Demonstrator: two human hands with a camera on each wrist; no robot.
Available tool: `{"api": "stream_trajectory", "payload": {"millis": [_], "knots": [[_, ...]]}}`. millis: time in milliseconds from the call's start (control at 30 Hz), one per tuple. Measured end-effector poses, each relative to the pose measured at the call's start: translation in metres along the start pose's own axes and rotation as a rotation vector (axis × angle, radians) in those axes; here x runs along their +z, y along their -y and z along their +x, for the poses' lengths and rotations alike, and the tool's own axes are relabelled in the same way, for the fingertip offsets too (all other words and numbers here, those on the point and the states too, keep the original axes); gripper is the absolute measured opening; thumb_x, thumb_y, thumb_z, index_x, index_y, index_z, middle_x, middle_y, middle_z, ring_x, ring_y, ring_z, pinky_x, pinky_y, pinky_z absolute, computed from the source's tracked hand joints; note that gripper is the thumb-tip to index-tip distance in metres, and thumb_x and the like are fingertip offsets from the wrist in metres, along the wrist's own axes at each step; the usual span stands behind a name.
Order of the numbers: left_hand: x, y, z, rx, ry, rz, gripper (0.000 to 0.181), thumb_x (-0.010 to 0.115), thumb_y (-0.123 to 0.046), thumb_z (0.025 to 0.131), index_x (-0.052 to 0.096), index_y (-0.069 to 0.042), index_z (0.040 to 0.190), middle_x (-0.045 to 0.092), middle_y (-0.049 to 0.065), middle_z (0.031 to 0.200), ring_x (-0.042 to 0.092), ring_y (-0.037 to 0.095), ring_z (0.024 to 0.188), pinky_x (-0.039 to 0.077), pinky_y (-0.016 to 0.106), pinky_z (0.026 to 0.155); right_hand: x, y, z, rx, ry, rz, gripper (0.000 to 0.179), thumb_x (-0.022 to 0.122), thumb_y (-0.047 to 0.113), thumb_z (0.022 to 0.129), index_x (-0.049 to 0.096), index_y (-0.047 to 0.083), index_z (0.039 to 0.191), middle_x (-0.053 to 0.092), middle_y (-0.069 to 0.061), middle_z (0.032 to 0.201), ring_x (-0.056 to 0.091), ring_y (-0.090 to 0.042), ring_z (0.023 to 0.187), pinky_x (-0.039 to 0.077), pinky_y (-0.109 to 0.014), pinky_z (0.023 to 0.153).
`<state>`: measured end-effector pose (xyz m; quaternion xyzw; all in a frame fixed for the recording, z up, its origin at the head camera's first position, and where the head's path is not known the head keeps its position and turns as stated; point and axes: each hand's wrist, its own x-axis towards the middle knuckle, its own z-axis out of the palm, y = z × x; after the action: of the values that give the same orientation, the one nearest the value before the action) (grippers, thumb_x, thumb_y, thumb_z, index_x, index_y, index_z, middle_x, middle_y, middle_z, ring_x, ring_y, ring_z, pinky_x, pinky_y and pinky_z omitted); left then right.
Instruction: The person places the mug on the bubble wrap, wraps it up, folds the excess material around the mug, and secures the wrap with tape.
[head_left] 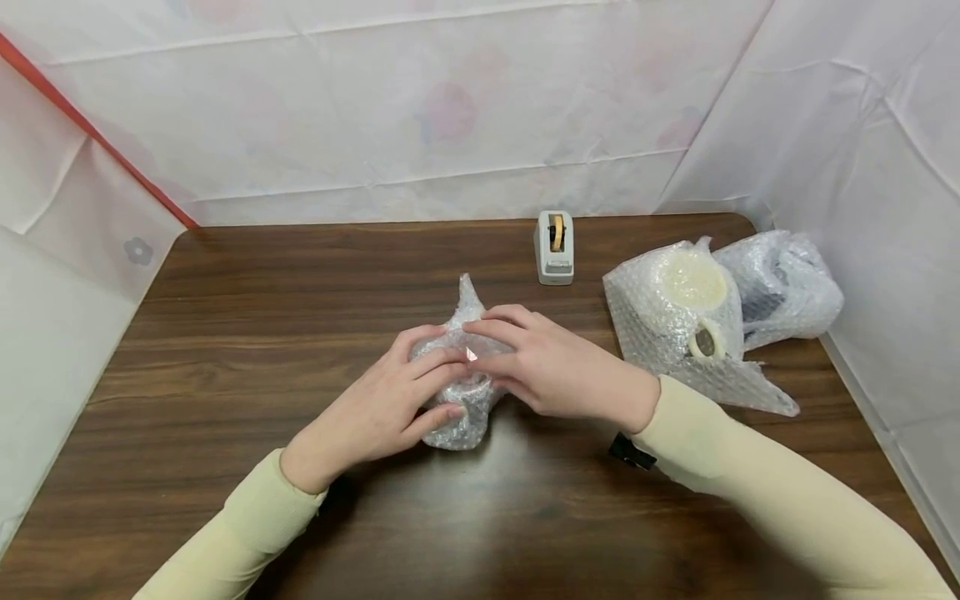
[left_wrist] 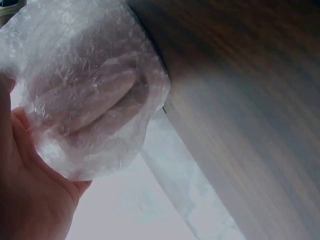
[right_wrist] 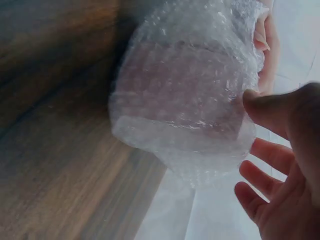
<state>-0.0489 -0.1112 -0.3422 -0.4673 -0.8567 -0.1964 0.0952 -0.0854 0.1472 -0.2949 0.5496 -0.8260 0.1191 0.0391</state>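
Note:
In the head view, a bubble-wrapped bundle [head_left: 459,427] stands on the table between both hands, a twisted tip of wrap rising at its far side. Through the plastic in the right wrist view, a pale pinkish, cup-like body [right_wrist: 180,90] shows. My left hand [head_left: 375,408] grips the bundle's left side, thumb at the front and fingers over the top. From the right, my right hand [head_left: 558,371] lays its fairly straight fingers across the top. Its thumb [right_wrist: 260,107] touches the upper edge of the wrap. A small glossy clear patch glints between the fingertips.
A white tape dispenser [head_left: 555,262] with a yellow roll stands behind the bundle. To the right lies a bubble-wrapped cream mug [head_left: 690,279], a loose flap of wrap trailing forward. Beside it rests another bubble-wrapped item [head_left: 806,283], dark inside. White sheets [head_left: 337,117] enclose the wooden table [head_left: 262,317].

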Motion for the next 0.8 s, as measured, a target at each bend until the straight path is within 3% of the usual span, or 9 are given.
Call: {"api": "stream_trajectory", "payload": {"millis": [333,533,800], "knots": [[-0.003,0.003,-0.003,-0.072,-0.069,-0.088,0.048,0.055,-0.055,0.098,0.066,-0.017,0.124,0.033,0.02,0.147,0.032,0.034,0.137,0.042,0.046,0.104,0.008,0.001,0.001,0.009,-0.036,0.008,0.022,0.081,0.012,0.084,0.076,0.014,0.105,0.051,-0.011,0.141,0.043,-0.032,0.128,0.037,-0.042,0.109],[-0.005,0.004,0.0,-0.095,-0.046,-0.084,0.047,0.057,-0.055,0.096,0.065,-0.014,0.116,0.035,0.014,0.151,0.032,0.032,0.139,0.042,0.046,0.105,0.013,0.001,0.002,0.007,-0.06,0.01,0.016,0.078,0.005,0.084,0.076,0.011,0.098,0.05,-0.012,0.14,0.042,-0.032,0.128,0.036,-0.04,0.109],[-0.005,0.0,0.003,-0.083,-0.039,0.024,0.046,0.053,-0.057,0.098,0.071,-0.014,0.101,0.041,0.017,0.145,0.026,0.04,0.143,0.04,0.048,0.108,0.021,0.002,-0.001,-0.01,-0.082,-0.044,0.013,0.066,0.0,0.09,0.073,0.01,0.091,0.052,-0.014,0.139,0.043,-0.034,0.13,0.038,-0.044,0.109]]}}
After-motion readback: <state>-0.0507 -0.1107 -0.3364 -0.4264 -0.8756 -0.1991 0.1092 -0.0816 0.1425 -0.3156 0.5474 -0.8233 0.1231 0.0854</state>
